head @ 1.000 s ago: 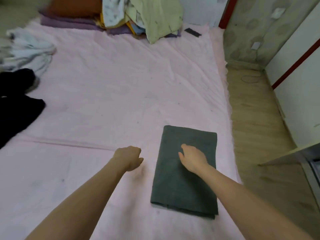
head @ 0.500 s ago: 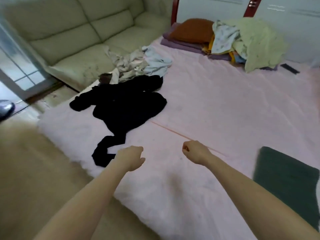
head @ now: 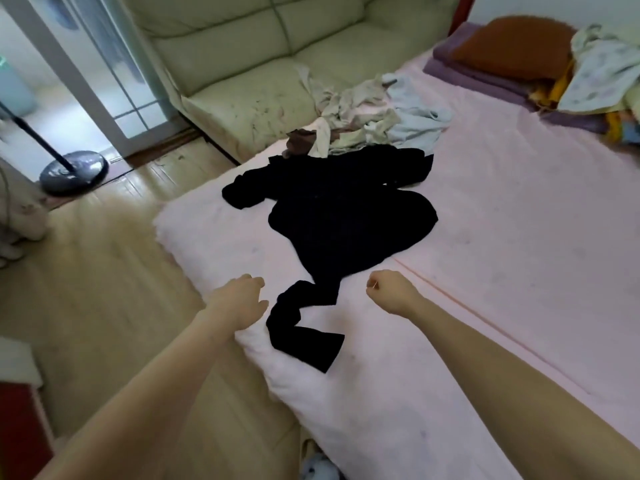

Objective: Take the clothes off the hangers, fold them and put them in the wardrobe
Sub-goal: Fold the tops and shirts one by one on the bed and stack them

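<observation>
Head view: black garment (head: 349, 216) sprawled unfolded — crumpled — on pink bedding (head: 519, 237).

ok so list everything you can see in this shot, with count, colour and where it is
black garment: one, black, spread unfolded on the bed's near left part
pile of light clothes: one heap, cream, white and pale blue with a brown piece, beyond the black garment at the bed's edge by the sofa
bed cover: one, pink, across the middle and right
sofa: one, pale green, top centre
pillow: one, orange-brown, top right on purple folded bedding
bedding heap: one, pale patterned and yellow, far right top
fan base: one, grey, on the wooden floor at left
glass door: one, white frame, top left
left hand: one, loosely open, empty, beside the garment's near end
right hand: one, closed fist, apparently empty, over the cover
</observation>
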`<state>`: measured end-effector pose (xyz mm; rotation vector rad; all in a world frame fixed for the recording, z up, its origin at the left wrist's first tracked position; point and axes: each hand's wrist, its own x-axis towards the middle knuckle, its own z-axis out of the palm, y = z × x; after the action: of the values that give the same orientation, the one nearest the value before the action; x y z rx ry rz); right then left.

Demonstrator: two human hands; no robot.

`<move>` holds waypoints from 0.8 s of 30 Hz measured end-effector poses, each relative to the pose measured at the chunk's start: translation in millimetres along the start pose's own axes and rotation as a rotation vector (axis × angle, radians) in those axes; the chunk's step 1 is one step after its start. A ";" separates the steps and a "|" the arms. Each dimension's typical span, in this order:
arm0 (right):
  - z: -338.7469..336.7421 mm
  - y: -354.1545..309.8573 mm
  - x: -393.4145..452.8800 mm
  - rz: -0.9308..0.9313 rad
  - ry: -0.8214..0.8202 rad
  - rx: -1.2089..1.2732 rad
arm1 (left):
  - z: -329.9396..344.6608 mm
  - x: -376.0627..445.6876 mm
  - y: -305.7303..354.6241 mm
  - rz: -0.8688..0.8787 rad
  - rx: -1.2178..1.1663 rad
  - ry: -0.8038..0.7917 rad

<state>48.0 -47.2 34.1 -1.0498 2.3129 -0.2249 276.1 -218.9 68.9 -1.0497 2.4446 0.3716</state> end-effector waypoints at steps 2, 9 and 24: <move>21.2 -7.1 38.4 0.007 -0.051 0.011 | 14.6 37.7 -4.2 0.006 -0.029 -0.024; 106.4 -6.0 161.8 -0.228 -0.204 -0.319 | 90.2 160.3 1.6 0.071 -0.183 -0.164; 82.9 -27.0 152.7 -0.103 -0.044 0.333 | 62.1 179.4 -13.7 0.061 -0.987 -0.256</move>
<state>33.2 -170.5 -90.5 -0.9910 2.0909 -0.5989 195.6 -312.9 -75.8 -1.1569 2.0238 1.7215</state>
